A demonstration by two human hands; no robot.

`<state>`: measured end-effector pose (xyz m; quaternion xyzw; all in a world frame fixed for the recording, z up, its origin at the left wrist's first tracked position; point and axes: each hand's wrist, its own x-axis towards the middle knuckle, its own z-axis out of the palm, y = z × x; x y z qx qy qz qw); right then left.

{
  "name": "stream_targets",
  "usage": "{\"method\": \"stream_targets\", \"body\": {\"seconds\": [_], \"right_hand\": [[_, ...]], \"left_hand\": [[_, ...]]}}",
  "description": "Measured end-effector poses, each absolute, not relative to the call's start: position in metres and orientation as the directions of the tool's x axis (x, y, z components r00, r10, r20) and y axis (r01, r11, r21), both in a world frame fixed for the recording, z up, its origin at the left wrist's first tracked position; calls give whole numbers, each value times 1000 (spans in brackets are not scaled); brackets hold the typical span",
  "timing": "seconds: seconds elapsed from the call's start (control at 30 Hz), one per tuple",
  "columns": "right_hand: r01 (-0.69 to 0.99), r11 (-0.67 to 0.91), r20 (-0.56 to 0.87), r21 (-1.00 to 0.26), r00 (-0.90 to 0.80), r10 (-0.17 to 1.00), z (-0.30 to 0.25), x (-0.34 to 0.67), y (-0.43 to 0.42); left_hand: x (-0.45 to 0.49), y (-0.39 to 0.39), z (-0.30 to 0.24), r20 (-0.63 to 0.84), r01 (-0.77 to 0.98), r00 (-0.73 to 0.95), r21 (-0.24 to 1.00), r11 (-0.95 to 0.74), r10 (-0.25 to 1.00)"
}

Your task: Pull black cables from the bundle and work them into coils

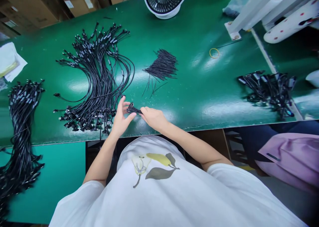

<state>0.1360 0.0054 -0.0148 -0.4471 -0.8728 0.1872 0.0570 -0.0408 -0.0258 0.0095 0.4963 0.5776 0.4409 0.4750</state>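
Close to the table's front edge, a folded black cable (134, 110) is pinched at its right end by my right hand (154, 117). My left hand (121, 118) is at the cable's other end, thumb and fingers spread apart around the connector; whether it touches is hard to see. Just left of that hand lies a large pile of loose black cables (96, 77) with connectors at both ends. Beyond my hands is a heap of short black twist ties (163, 64), a few of them strewn on its near side.
Bundled cables (270, 89) lie at the right, and another long cable bunch (23, 120) hangs over the left side. A white fan (164, 1) stands at the back. Also there are a yellow ring (214, 53), a metal post (249, 14) and cardboard boxes (37, 7).
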Motion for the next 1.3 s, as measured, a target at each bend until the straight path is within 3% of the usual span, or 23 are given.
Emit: {"method": "stream_targets", "body": {"seconds": [0.13,0.23,0.43,0.5,0.6,0.73,0.83,0.97,1.03,1.13,1.23,1.3], "right_hand": [[746,565,-84,-354,-627,775,-19,147,8],[744,553,-64,-376,-616,785,-20,153,6],[740,547,-47,-390,-610,791,-34,170,-2],[830,434,-74,-351,-487,870,-42,194,6],[975,47,-96,-217,-70,993,-46,268,27],[934,-350,75,-75,355,932,-32,401,59],[898,-436,157,-60,440,884,-26,469,79],[913,-386,185,-134,405,895,-42,495,89],[906,-360,306,-224,416,856,-54,493,87],[928,-198,399,-317,320,859,-65,472,83],[951,-11,309,-308,111,944,-62,415,82],[940,143,229,-311,-72,971,-57,362,87]], "left_hand": [[-50,-19,20,20,426,160,900,-87,987],[-50,-17,15,70,556,215,811,-181,974],[-32,-15,-9,219,818,333,416,-397,917],[-28,-13,-14,190,828,371,376,-416,909],[-41,-11,-19,134,875,310,347,-338,941],[-97,-6,-24,173,980,63,176,-94,983],[-134,-2,-28,209,995,-87,73,73,974],[-150,-5,-30,58,989,-139,52,136,989],[-150,-6,-32,60,987,-148,77,143,987],[-149,-2,-34,118,977,-176,141,159,977],[-158,12,-31,206,972,-215,138,190,954],[-173,26,-27,168,973,-226,88,213,960]]}}
